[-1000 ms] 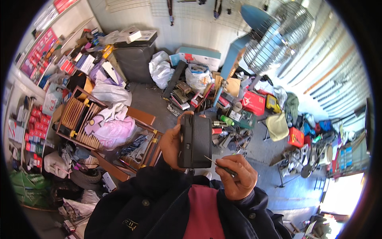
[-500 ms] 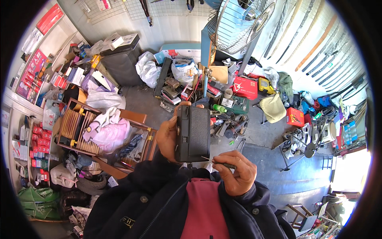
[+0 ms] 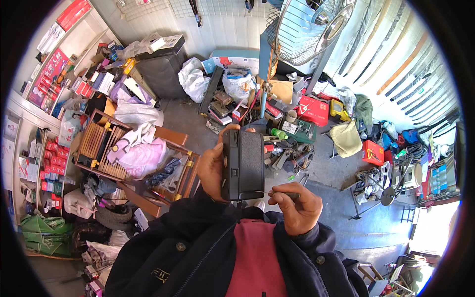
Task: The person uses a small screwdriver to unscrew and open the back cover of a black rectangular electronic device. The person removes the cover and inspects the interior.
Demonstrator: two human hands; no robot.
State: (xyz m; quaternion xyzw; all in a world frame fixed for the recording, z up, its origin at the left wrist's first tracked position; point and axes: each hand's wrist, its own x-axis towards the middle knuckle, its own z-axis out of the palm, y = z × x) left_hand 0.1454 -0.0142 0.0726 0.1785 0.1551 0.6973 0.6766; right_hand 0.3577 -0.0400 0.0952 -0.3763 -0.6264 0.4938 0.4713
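Observation:
A black camera [image 3: 250, 161] with a pebbled back panel is held upright on its end in front of my chest. My left hand [image 3: 212, 172] grips it from the left, thumb and palm along its side and fingertips over the far end. In my right hand [image 3: 301, 210], thumb and fingers pinch a small dark-handled screwdriver [image 3: 292, 195]. Its thin metal shaft points left, and the tip meets or overlaps the camera's near right corner. Whether it sits in a screw is too small to tell.
To the left, a wooden folding chair [image 3: 106, 154] carries a pink cloth [image 3: 143, 156]. A caged fan [image 3: 311, 29] stands ahead. Tools, bags and a red box [image 3: 312, 111] lie across the floor. A yellowish stool [image 3: 345, 139] is at the right.
The screwdriver tip has moved up and left over the camera's corner, with my right hand slightly higher. My left hand keeps its grip. The whole view has shifted a little.

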